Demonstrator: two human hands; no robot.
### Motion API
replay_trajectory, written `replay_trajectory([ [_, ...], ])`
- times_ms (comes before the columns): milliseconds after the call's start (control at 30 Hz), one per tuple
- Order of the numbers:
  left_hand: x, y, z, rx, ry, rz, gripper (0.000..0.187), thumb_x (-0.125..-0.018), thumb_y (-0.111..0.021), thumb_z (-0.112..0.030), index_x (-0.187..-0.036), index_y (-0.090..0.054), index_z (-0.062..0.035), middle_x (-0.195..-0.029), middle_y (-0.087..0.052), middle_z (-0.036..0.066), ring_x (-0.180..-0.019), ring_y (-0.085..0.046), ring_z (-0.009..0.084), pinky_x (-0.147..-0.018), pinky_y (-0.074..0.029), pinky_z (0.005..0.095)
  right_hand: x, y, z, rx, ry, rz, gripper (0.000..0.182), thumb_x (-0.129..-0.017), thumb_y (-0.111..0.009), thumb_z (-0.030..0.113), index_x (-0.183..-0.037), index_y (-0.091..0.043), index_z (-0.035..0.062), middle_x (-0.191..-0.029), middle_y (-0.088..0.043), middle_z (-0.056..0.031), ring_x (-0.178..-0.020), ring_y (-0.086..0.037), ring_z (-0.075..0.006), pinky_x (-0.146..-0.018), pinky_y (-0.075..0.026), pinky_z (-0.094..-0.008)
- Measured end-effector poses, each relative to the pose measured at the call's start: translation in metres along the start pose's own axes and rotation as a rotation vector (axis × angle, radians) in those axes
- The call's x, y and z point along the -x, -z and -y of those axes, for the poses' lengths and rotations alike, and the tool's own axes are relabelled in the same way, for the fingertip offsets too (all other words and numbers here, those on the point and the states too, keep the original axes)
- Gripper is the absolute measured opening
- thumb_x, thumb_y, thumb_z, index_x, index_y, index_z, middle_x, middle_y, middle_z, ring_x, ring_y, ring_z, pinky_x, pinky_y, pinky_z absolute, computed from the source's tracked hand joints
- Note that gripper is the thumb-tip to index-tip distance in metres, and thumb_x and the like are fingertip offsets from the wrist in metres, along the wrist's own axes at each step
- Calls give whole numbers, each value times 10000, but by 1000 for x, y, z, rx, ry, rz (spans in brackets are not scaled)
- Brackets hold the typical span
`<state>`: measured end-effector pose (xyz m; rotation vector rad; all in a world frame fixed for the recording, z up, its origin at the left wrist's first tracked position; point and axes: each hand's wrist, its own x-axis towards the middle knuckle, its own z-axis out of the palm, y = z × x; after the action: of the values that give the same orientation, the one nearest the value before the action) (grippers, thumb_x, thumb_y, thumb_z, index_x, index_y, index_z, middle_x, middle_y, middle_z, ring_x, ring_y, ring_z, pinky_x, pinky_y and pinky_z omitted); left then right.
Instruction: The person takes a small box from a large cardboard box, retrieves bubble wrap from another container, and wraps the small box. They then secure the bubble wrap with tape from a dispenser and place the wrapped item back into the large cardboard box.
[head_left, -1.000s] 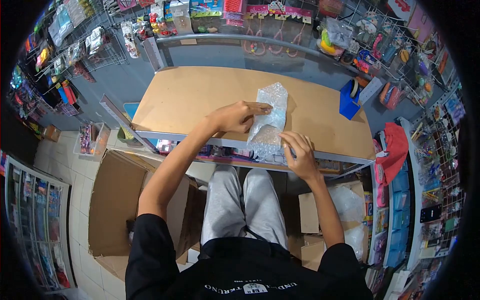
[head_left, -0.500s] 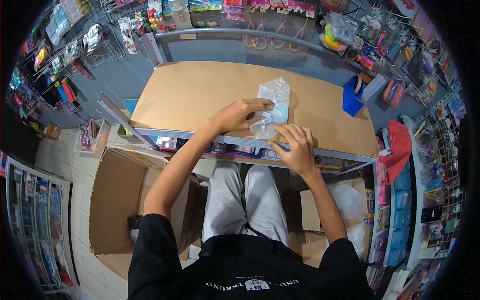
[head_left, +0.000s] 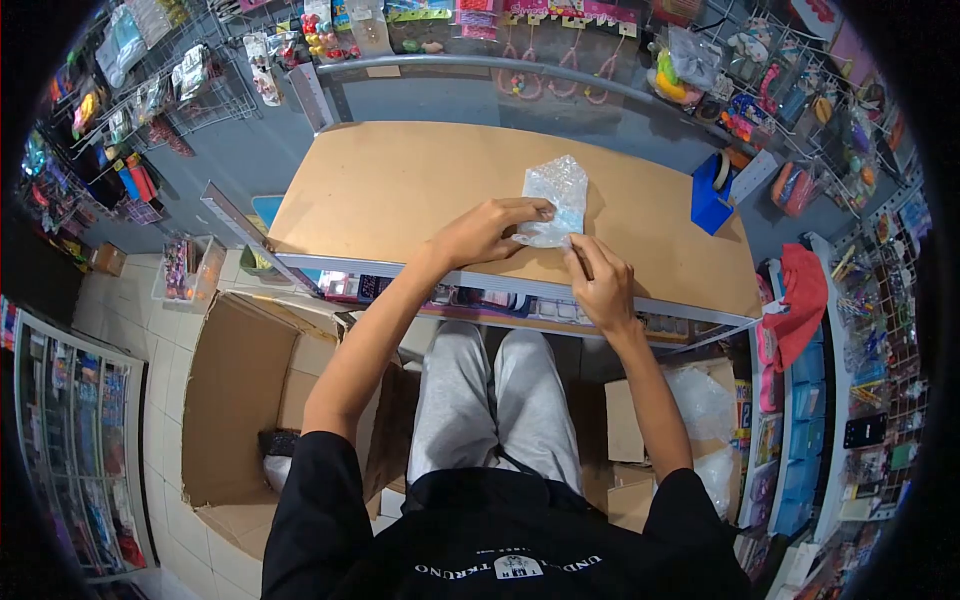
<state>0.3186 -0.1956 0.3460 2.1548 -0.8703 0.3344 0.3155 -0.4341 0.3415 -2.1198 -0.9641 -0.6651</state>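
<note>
A sheet of clear bubble wrap [head_left: 560, 185] lies on the wooden tabletop near its front edge, with something pale blue showing through its lower part. My left hand [head_left: 488, 232] comes in from the left, its fingers curled onto the wrap's left side and holding it against the table. At the lower right corner of the wrap, my right hand [head_left: 603, 282] pinches the near edge between thumb and fingers. What exactly is inside the wrap is not clear.
A blue tape dispenser [head_left: 711, 195] stands at the right end of the table [head_left: 420, 180]. An open cardboard box [head_left: 235, 400] is on the floor at left, another box [head_left: 625, 425] with bubble wrap at right. Racks of packaged goods surround the table.
The near end of the bubble wrap, which reached towards the table's front edge, is now folded up and shorter. My right hand has moved slightly up with it; my left hand stays on the wrap.
</note>
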Motion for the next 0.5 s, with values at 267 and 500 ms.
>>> replay_trajectory([
  [267,2,4,-8,-1,61,6,471,-814,-659,-103,-1267,-607,16,-1366,-584,206,-1207,-592,391,-1024,-482,428,-9,-9,3,-172,-219,-71,116,-942,-652,115,-1024,-653,33,-929,-653,-105,-722,-692,-225,-647,-537,-347],
  [500,-3,-7,-7,9,81,-145,393,-929,-689,-276,-1176,-664,29,-1117,-688,229,-887,-688,376,-788,-542,420,-13,-18,-2,-174,-368,-140,142,-922,-701,115,-957,-665,-18,-753,-652,-77,-664,-621,-95,-598,-473,-265],
])
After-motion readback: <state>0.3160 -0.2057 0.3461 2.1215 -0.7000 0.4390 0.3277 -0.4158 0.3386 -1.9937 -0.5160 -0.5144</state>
